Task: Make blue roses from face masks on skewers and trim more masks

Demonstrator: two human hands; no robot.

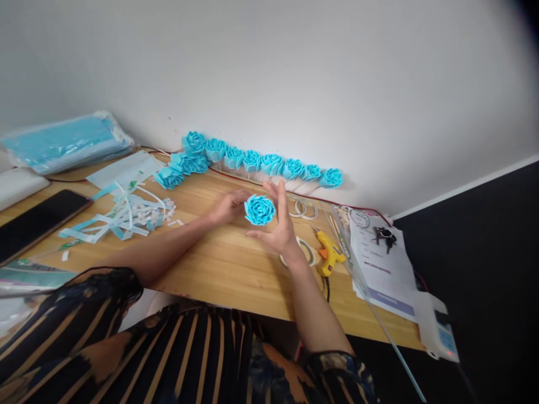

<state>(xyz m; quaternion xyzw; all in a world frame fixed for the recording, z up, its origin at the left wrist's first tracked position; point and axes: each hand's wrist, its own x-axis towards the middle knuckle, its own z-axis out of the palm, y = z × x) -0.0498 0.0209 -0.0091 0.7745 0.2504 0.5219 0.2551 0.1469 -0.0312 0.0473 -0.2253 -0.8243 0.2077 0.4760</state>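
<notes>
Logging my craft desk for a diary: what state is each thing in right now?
blue flower, rolled, held in the left hand grip.
right hand, open, cupped beside the blue flower.
flower row, finished, lying side by side.
glue gun, lying on its side.
phone, screen dark.

Dark navy top [202,348] striped orange and tan; short sleeves, forearms bare to left hand [227,207] and right hand [281,227].
</notes>
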